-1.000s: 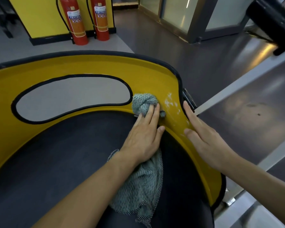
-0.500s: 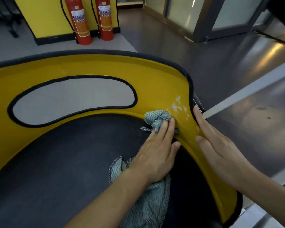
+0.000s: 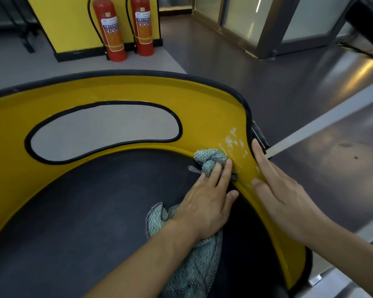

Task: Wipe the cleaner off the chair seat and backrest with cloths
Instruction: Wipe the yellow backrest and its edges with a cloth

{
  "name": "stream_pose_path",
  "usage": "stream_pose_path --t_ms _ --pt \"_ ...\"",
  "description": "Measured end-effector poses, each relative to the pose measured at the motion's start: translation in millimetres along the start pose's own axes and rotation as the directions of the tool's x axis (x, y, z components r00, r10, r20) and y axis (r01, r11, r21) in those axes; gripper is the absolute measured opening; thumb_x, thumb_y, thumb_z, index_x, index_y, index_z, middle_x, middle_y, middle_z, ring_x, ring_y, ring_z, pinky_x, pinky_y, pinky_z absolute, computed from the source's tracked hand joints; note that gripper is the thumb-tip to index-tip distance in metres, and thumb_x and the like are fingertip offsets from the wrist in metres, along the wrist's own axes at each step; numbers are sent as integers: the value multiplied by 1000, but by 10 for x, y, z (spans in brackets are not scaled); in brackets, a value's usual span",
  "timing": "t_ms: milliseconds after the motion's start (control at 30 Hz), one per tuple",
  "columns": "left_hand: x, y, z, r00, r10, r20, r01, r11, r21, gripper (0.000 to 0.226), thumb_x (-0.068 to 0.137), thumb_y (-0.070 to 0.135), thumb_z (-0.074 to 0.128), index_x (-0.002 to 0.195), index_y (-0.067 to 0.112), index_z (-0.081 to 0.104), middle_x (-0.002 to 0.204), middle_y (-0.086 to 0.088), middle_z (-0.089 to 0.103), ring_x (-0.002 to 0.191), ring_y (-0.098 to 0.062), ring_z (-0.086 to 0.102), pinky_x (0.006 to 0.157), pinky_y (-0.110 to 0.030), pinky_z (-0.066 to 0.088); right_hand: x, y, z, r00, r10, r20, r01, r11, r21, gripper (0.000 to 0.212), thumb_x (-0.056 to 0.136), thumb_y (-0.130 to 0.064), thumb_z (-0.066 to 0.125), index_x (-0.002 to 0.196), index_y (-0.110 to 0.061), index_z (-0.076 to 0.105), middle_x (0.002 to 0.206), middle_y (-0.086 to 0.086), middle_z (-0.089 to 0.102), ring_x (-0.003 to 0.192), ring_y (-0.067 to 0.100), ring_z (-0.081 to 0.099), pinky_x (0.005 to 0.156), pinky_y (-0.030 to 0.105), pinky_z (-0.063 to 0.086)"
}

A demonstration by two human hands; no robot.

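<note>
The cloth's [image 3: 211, 157] middle hides under the left hand [image 3: 205, 207], whose straight fingers press its bunched end onto the backrest [image 3: 116, 91] above the seat [image 3: 84, 211]. The right hand [image 3: 284, 203] lies flat on the backrest, just beside the cloth. Cleaner smears [image 3: 233, 143] sit beyond the cloth. Behind the backrest, the labels on two extinguishers [image 3: 113, 29] are unreadable.

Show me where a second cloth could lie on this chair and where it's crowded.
Free: the dark seat left of the left hand, bordered by the curved yellow backrest below its oval cutout. Crowded: the right end, where the left hand presses the cloth beside the cleaner smears and the right hand lies flat on the backrest.
</note>
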State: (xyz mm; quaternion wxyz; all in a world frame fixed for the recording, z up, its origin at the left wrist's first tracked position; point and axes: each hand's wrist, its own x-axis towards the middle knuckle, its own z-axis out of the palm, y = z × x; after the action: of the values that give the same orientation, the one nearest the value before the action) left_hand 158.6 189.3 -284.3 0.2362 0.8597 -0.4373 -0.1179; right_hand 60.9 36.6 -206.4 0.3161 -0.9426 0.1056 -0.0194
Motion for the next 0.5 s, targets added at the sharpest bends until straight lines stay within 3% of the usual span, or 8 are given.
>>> stream_pose_path --t_ms 67,167,233,367,500 --pt "81 24 -86 993 -42 -109 38 999 -35 68 108 49 20 159 25 -16 169 -5 -7 156 -26 1 126 -39 6 4 15 2 1000 -21 -3 21 1000 16 67 102 -39 33 152 -57 -7 142 -46 10 115 -42 9 93 -10 6" --pt "191 61 -216 973 -44 -227 17 992 -121 69 108 47 23 158 27 -19 169 1 -12 155 -14 -9 124 -33 -1 11 38 7 1000 -24 -13 25 999 41 66 101 -38 34 152 -57 -3 136 -51 11 114 -43 9 93 -10 8" --pt "126 70 -154 985 -4 -172 -15 994 -106 67 109 45 22 159 24 -17 169 3 -12 154 -10 -9 124 -29 -3 0 32 8 1000 -14 -1 14 999 39 66 102 -38 34 153 -56 -3 135 -52 11 113 -43 10 93 -10 9" --pt "-4 -22 -3 1000 12 13 -13 1000 18 67 108 49 18 160 21 -13 170 1 -6 156 -18 3 126 -32 3 2 26 6 1000 1 11 -1 999 43 66 102 -39 33 152 -57 -7 133 -54 7 110 -45 7 91 -11 10" --pt "48 -176 -133 999 44 -25 -40 986 159 70 108 52 19 160 17 -12 169 -1 -7 155 -19 -2 122 -27 -8 2 13 -3 1000 8 18 -9 1000 29 65 100 -44 30 149 -62 -9 137 -53 4 112 -45 1 92 -11 4"
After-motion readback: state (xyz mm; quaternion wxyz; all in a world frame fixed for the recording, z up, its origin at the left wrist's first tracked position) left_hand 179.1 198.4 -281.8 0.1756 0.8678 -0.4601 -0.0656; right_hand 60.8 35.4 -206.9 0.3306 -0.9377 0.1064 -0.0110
